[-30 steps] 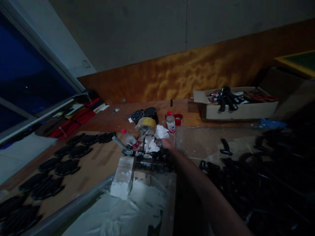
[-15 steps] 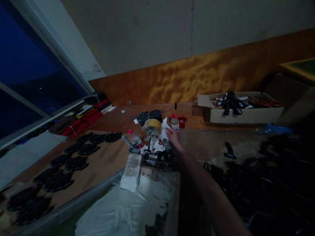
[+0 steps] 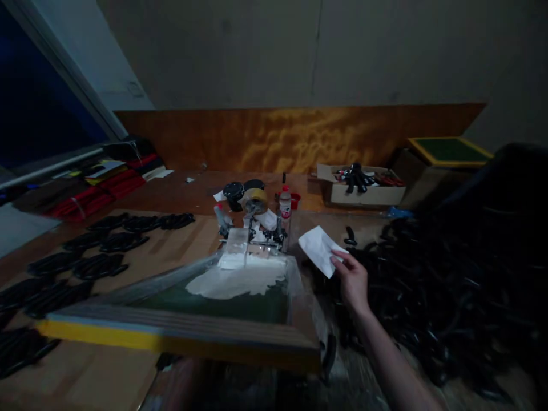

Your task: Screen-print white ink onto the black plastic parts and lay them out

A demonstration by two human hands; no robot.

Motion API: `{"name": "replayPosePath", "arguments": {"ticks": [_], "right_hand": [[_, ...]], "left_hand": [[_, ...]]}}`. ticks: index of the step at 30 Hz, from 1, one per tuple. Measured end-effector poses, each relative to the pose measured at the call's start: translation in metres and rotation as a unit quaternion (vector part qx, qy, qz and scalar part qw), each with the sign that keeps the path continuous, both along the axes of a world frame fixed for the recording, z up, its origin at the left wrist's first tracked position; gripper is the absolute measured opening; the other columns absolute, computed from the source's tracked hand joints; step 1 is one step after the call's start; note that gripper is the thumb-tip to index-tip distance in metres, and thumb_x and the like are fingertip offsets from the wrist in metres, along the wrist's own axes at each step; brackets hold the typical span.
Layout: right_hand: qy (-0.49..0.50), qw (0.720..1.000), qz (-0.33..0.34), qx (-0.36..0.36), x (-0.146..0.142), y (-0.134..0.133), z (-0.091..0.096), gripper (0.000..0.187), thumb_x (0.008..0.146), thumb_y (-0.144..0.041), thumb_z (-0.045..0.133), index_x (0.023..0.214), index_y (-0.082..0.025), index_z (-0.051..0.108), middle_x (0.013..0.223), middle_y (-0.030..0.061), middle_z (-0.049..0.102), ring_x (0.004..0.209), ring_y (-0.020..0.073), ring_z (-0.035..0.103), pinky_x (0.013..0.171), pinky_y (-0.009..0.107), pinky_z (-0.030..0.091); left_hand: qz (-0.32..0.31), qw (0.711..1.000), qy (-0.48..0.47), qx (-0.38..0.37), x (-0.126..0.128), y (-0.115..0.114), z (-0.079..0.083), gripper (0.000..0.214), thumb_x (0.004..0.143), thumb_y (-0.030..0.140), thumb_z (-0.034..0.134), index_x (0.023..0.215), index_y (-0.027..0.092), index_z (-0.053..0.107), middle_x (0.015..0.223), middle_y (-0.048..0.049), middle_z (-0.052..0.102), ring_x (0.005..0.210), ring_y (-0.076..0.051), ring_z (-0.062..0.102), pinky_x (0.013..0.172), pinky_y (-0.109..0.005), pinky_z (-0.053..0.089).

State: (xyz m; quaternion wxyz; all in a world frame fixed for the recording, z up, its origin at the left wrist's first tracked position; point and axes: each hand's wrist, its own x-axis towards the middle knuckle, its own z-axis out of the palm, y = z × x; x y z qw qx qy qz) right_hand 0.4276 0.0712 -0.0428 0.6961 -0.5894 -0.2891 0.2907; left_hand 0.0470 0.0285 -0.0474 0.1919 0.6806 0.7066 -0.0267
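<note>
My right hand (image 3: 353, 278) is pinched on a white sheet of paper or tissue (image 3: 319, 248), held in the air just right of the screen-printing frame (image 3: 180, 337). White ink (image 3: 233, 279) lies spread on the frame's mesh, near a white squeegee block (image 3: 234, 257). My left hand is out of sight; only a dim blur shows under the frame's near edge. Behind the frame stand a roll of tape (image 3: 254, 200), a small bottle with a red cap (image 3: 285, 204) and more white tissue (image 3: 267, 220).
Black flat parts (image 3: 103, 251) lie in rows on the wooden table at left. A big heap of black parts (image 3: 449, 285) fills the right side. A cardboard box (image 3: 363, 188) with tools sits at the back right, red items (image 3: 107, 188) at the back left.
My right hand reached to the tissue pile by the tape roll, then drew back to the right with a white sheet in it. The view pulled back and now shows the frame's near edge.
</note>
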Motion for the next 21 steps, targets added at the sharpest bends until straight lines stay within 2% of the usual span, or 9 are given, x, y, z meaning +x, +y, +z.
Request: {"name": "replayPosePath", "arguments": {"ticks": [3, 6, 9, 12, 15, 16, 18, 21], "right_hand": [[0.081, 0.994, 0.042, -0.062, -0.026, -0.057, -0.004, 0.037, 0.058, -0.041, 0.084, 0.088, -0.021, 0.078, 0.073, 0.0030, 0.071, 0.057, 0.0158, 0.057, 0.052, 0.027, 0.044], [0.182, 0.975, 0.089, -0.096, -0.061, -0.093, -0.001, 0.037, 0.050, -0.036, 0.088, 0.082, -0.021, 0.078, 0.066, 0.0015, 0.068, 0.050, 0.0143, 0.054, 0.047, 0.027, 0.043], [0.250, 0.951, 0.134, -0.123, -0.095, -0.114, 0.010, 0.037, 0.046, -0.033, 0.090, 0.079, -0.021, 0.077, 0.073, 0.0035, 0.071, 0.058, 0.0170, 0.061, 0.052, 0.028, 0.050], [0.287, 0.931, 0.164, -0.154, -0.117, -0.126, 0.022, 0.038, 0.047, -0.032, 0.091, 0.081, -0.020, 0.077, 0.081, 0.0056, 0.073, 0.066, 0.0187, 0.066, 0.058, 0.029, 0.053], [0.315, 0.918, 0.177, -0.166, -0.126, -0.130, 0.029, 0.042, 0.047, -0.031, 0.092, 0.083, -0.018, 0.077, 0.085, 0.0063, 0.074, 0.070, 0.0190, 0.067, 0.063, 0.029, 0.054], [0.317, 0.916, 0.178, -0.170, -0.126, -0.130, 0.029, 0.043, 0.047, -0.033, 0.093, 0.085, -0.018, 0.077, 0.085, 0.0060, 0.074, 0.071, 0.0193, 0.067, 0.064, 0.030, 0.054], [0.286, 0.927, 0.172, -0.170, -0.124, -0.129, 0.027, 0.044, 0.051, -0.039, 0.091, 0.088, -0.020, 0.077, 0.089, 0.0060, 0.074, 0.078, 0.0216, 0.068, 0.069, 0.032, 0.054], [0.159, 0.965, 0.136, -0.160, -0.118, -0.125, 0.013, 0.047, 0.058, -0.056, 0.084, 0.092, -0.024, 0.077, 0.102, 0.0080, 0.073, 0.101, 0.0282, 0.065, 0.087, 0.038, 0.052]], "left_hand": [[-0.071, 0.997, -0.032, 0.010, 0.009, -0.007, 0.001, 0.033, 0.091, 0.037, 0.058, 0.121, 0.026, 0.064, 0.126, -0.0092, 0.062, 0.118, -0.028, 0.057, 0.098, -0.041, 0.049], [-0.175, 0.980, -0.056, 0.071, 0.033, -0.010, 0.007, 0.040, 0.088, 0.040, 0.059, 0.125, 0.027, 0.065, 0.133, -0.0113, 0.060, 0.127, -0.033, 0.050, 0.108, -0.047, 0.039], [-0.279, 0.945, -0.063, 0.160, 0.054, -0.013, 0.016, 0.041, 0.087, 0.040, 0.060, 0.126, 0.028, 0.066, 0.140, -0.0117, 0.056, 0.134, -0.035, 0.044, 0.114, -0.053, 0.030], [-0.367, 0.898, -0.084, 0.228, 0.062, -0.015, 0.020, 0.041, 0.088, 0.035, 0.060, 0.128, 0.032, 0.064, 0.145, -0.0087, 0.053, 0.138, -0.031, 0.041, 0.116, -0.054, 0.027], [-0.407, 0.859, -0.114, 0.288, 0.058, -0.015, 0.014, 0.037, 0.087, 0.034, 0.063, 0.124, 0.032, 0.066, 0.141, -0.0074, 0.058, 0.136, -0.030, 0.045, 0.116, -0.056, 0.027], [-0.409, 0.855, -0.124, 0.293, 0.056, -0.015, 0.012, 0.032, 0.088, 0.034, 0.062, 0.118, 0.031, 0.069, 0.136, -0.0067, 0.062, 0.132, -0.029, 0.049, 0.116, -0.055, 0.029], [-0.403, 0.866, -0.136, 0.264, 0.052, -0.013, 0.008, 0.026, 0.090, 0.029, 0.058, 0.112, 0.029, 0.072, 0.126, -0.0045, 0.069, 0.123, -0.025, 0.057, 0.114, -0.050, 0.035], [-0.370, 0.906, -0.143, 0.151, 0.043, -0.010, 0.008, 0.042, 0.090, 0.021, 0.053, 0.130, 0.031, 0.062, 0.125, -0.0037, 0.070, 0.114, -0.022, 0.064, 0.103, -0.039, 0.047]]}}
